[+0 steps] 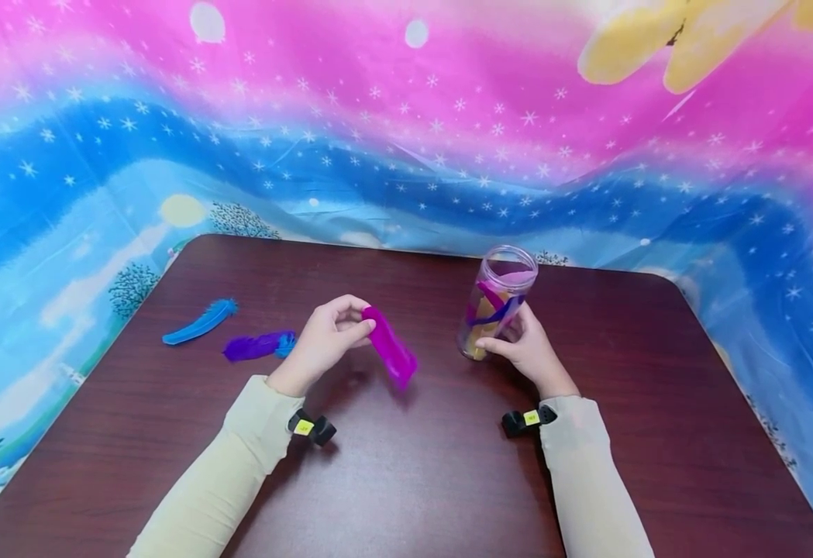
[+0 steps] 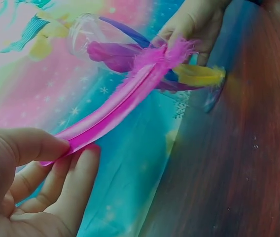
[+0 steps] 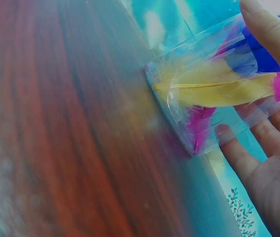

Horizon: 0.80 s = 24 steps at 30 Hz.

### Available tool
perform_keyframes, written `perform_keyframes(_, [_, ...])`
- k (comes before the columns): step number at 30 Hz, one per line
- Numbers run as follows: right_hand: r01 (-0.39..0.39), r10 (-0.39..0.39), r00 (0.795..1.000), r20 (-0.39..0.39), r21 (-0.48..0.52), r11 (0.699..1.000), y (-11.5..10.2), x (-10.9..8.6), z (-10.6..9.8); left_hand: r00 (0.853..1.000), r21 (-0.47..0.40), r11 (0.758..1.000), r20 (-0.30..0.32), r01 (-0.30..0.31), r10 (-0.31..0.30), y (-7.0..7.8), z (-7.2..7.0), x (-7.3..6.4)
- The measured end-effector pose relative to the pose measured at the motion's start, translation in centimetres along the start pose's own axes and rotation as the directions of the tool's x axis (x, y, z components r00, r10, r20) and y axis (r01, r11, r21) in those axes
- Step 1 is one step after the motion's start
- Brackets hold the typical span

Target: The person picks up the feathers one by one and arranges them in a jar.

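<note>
Nearest, the left hand (image 2: pixel 46 187) pinches a long magenta feather (image 2: pixel 113 108) between thumb and fingers; right hand (image 1: pixel 528 353) curls round a transparent cylindrical jar (image 1: pixel 495 298) of coloured feathers (image 3: pixel 214 91), its rim (image 1: pixel 509 248) above the fingertips.

I see mid-frame: left hand (image 1: pixel 325 337) pinches magenta feather (image 1: pixel 394 353) | right of centre: right hand (image 1: pixel 528 353) grips clear jar (image 1: pixel 487 271) holding feathers (image 1: pixel 493 315) | left: blue feather (image 1: pixel 200 324), purple feather (image 1: pixel 253 346)

no txt legible for sure. left yellow label (image 1: pixel 304 427) on left blk wrist band (image 1: pixel 323 432) & right yellow label (image 1: pixel 532 418) on right blk wrist band (image 1: pixel 515 424) show tiny dark marks in head view, too sm. to read.
</note>
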State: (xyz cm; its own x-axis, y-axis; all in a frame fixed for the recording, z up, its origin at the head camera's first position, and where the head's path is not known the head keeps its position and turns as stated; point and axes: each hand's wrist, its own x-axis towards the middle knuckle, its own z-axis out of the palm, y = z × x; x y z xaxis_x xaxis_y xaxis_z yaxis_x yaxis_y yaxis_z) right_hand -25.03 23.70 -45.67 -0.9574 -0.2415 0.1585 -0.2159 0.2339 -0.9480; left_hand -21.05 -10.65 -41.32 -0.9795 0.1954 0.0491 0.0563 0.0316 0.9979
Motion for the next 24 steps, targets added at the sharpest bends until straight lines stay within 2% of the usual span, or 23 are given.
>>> perform_keyframes(11, [0.000,0.000,1.000,0.002,0.017,1.000,0.0,-0.2,0.1,0.997,-0.061,0.998,-0.074,-0.006,0.002,0.8,0.2,0.5])
perform_keyframes(17, [0.007,-0.007,1.000,-0.004,0.007,1.000,0.0,-0.3,0.2,0.991,-0.096,0.994,-0.125,-0.049,0.037,1.7,0.6,1.1])
perform_keyframes(24, [0.051,-0.050,0.999,-0.012,0.021,0.998,-0.2,-0.1,0.3,0.981,-0.145,0.983,-0.172,-0.114,0.088,3.2,1.4,2.1])
